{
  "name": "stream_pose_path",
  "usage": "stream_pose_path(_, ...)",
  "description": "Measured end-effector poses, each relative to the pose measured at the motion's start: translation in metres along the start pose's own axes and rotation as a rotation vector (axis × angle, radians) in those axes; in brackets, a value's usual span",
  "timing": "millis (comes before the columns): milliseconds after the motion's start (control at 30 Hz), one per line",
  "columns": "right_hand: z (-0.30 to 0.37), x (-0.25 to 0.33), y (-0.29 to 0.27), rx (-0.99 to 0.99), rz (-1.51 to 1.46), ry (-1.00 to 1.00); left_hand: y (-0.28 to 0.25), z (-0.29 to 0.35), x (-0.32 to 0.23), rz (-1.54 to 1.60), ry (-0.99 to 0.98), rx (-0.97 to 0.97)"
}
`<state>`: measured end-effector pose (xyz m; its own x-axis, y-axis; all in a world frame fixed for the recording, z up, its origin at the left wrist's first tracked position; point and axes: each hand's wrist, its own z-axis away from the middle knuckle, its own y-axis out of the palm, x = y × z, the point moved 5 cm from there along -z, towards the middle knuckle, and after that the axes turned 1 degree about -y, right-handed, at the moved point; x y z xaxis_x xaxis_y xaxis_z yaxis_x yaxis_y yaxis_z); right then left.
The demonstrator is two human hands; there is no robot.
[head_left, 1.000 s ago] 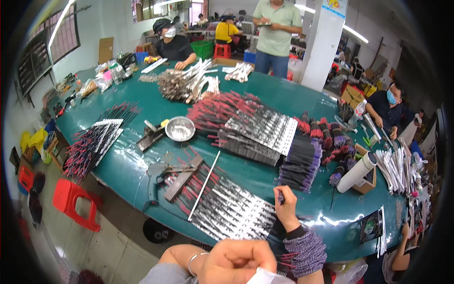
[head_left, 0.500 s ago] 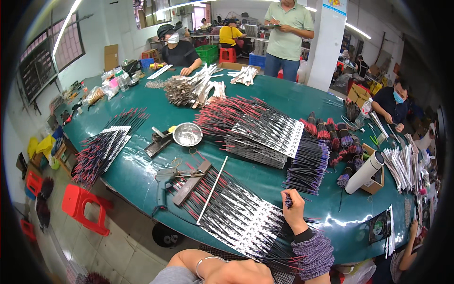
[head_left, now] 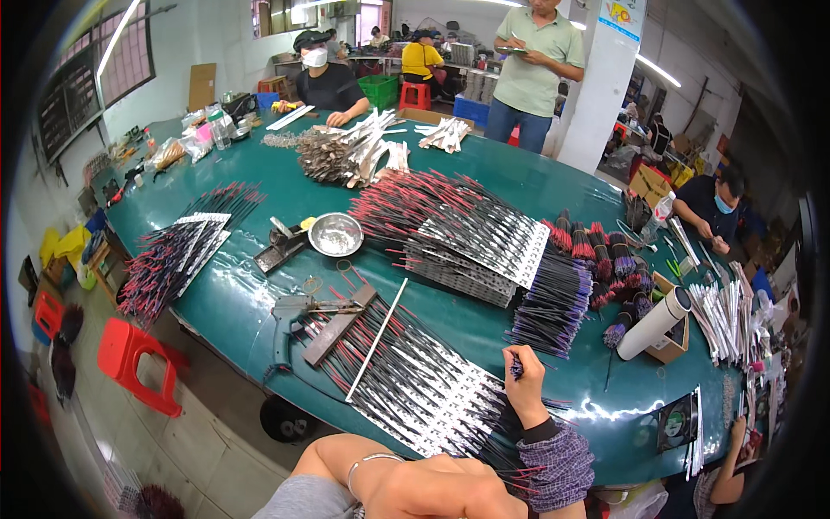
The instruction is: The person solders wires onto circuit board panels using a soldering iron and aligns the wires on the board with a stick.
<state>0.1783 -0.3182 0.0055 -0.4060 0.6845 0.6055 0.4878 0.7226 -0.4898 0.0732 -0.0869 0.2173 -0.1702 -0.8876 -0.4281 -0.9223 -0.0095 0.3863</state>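
My right hand point(head_left: 524, 385) is closed round a bunch of thin black wires with purple ends point(head_left: 516, 368), just right of a layer of wires. That layer of black wires with red tips point(head_left: 415, 385), set in white punched strips, lies on the green table in front of me. A white stick point(head_left: 377, 340) and a brown bar point(head_left: 341, 326) lie across its left part. My left hand point(head_left: 450, 487), with a bangle at the wrist, is curled over the layer's near edge; its fingertips are hidden, as is anything in them.
A glue gun point(head_left: 288, 327) lies left of the wires, near a metal bowl point(head_left: 335, 235). Beyond stands a tall stack of stripped wires point(head_left: 471, 238). A white flask point(head_left: 654, 323) leans at right. People sit across the table; one stands writing. A red stool point(head_left: 143, 363) is at left.
The view has shifted slightly, so the table things sit a little further left. My left hand reaches further right over the near wires. My right hand keeps its hold on the wire bunch.
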Motion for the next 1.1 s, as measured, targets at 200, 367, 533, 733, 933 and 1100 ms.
stream_pose_path(200,-0.002,-0.003,0.006,-0.010,-0.004,-0.002,-0.004,0.011,-0.001,0.091,-0.056,-0.495)
stream_pose_path(367,-0.002,-0.006,0.000,-0.067,0.010,0.022,-0.005,-0.012,-0.004,0.096,0.103,-0.347)
stream_pose_path(533,-0.001,-0.010,0.005,-0.062,-0.040,0.071,-0.006,-0.027,0.001,0.035,0.210,0.068)
stream_pose_path(733,0.002,-0.008,-0.001,-0.044,-0.037,0.078,-0.014,-0.012,0.018,0.081,-0.018,0.120)
stream_pose_path(933,0.009,-0.023,-0.001,-0.086,-0.056,0.079,-0.013,0.017,0.030,0.071,-0.066,0.073)
stream_pose_path(1100,0.010,-0.033,-0.012,-0.307,-0.404,0.329,-0.017,0.017,0.007,-0.110,-0.054,0.044)
